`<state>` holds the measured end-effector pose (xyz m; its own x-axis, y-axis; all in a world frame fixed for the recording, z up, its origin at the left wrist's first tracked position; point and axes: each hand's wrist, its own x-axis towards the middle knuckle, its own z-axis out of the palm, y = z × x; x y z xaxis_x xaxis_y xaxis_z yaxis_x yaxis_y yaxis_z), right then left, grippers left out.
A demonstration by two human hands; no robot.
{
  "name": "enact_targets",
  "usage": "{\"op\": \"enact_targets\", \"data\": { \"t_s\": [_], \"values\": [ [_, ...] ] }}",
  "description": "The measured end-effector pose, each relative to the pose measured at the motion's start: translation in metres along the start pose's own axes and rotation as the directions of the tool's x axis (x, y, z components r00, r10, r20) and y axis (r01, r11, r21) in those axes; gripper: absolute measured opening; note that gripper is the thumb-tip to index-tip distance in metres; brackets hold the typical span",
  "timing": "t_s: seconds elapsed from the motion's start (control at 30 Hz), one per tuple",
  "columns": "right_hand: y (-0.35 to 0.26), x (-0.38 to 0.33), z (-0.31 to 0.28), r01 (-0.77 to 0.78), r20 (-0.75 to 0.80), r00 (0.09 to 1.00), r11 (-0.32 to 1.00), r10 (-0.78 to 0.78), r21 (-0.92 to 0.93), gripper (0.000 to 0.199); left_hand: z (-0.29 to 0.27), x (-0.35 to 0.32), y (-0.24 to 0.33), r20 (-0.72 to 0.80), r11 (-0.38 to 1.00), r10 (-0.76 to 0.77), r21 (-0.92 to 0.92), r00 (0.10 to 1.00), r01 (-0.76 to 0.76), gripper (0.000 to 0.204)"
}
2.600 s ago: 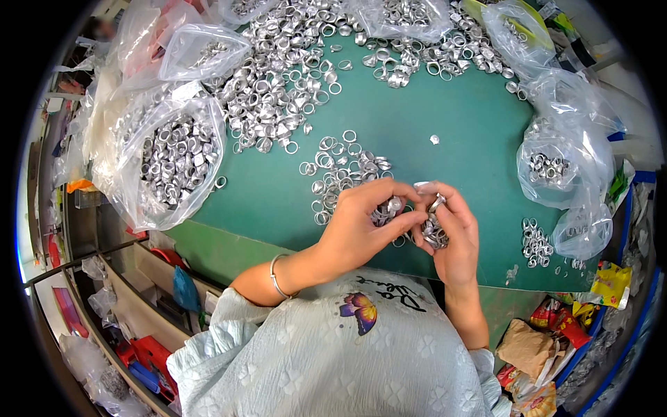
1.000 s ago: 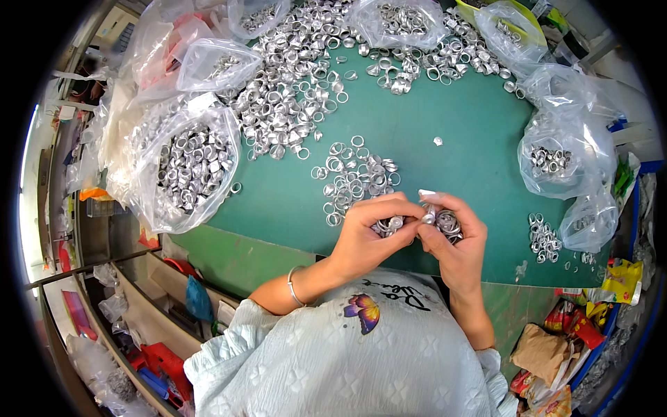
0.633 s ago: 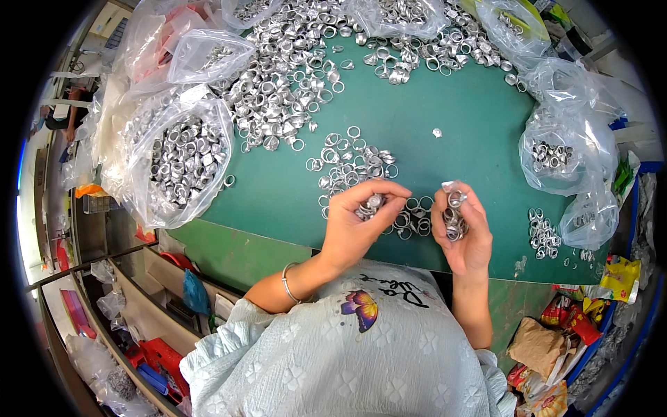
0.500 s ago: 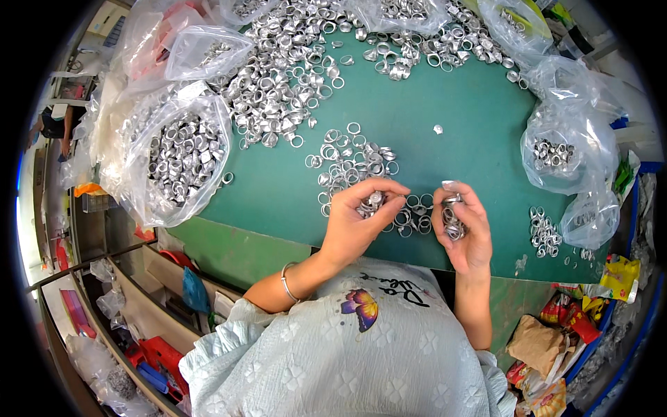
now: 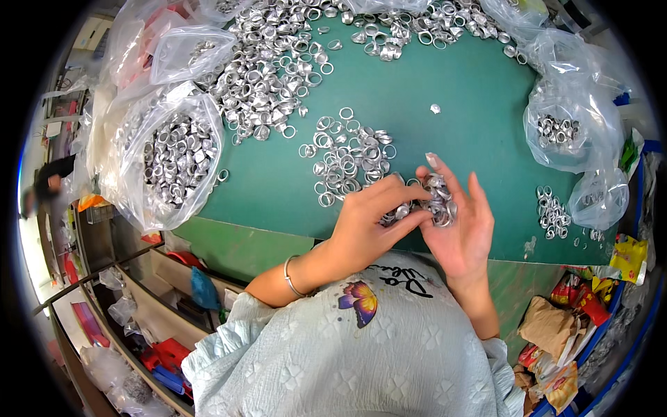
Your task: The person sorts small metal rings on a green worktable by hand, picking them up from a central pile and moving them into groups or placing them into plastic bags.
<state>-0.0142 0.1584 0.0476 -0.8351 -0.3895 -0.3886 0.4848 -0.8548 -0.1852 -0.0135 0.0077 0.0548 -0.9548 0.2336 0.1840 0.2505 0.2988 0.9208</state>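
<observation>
Silver-coloured metal rings (image 5: pixel 439 203) rest in the palm of my right hand (image 5: pixel 460 236), whose fingers are partly stretched and curl up around them. My left hand (image 5: pixel 358 226) reaches across from the left, thumb and fingers closed on more rings (image 5: pixel 394 214). Its fingertips touch the rings in the right palm. Just beyond the left hand, a small loose pile of rings (image 5: pixel 352 160) lies on the green table (image 5: pixel 396 97). The left fingers hide part of what they hold.
A large heap of rings (image 5: pixel 260 83) spreads over the far left. A clear plastic bag of rings (image 5: pixel 135 201) stands at the left edge, others (image 5: pixel 597 156) at the right. A small ring cluster (image 5: pixel 552 212) lies near right. One lone piece (image 5: pixel 435 109) sits mid-table.
My hands have come together: the left moved right to the right hand's rings. The right palm has opened and its fingers straightened. The rings that lay between the hands no longer show there.
</observation>
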Motion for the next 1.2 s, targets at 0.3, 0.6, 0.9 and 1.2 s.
{"op": "enact_targets", "data": {
  "t_s": [0.3,0.6,0.9,1.2],
  "values": [
    [0.002,0.0,0.015,0.094,-0.006,0.995,0.99,-0.096,-0.106,0.043,0.002,0.006,0.009,0.097,0.96,0.172,0.208,0.98,-0.189,0.029],
    [0.004,0.005,0.004,0.057,-0.043,0.997,0.979,-0.067,-0.195,0.033,-0.002,0.021,0.017,0.077,0.952,-0.22,-0.2,0.973,0.231,0.007],
    [0.0,-0.003,0.015,0.278,0.122,0.958,0.737,-0.26,-0.616,0.032,-0.007,0.024,0.007,0.507,0.002,-0.494,-0.812,0.707,0.584,0.019],
    [-0.004,-0.001,0.016,0.471,0.312,0.849,0.341,-0.427,-0.814,0.029,-0.004,0.021,0.009,0.595,-0.031,-0.42,-0.764,0.685,0.645,0.017]
  ]
}}
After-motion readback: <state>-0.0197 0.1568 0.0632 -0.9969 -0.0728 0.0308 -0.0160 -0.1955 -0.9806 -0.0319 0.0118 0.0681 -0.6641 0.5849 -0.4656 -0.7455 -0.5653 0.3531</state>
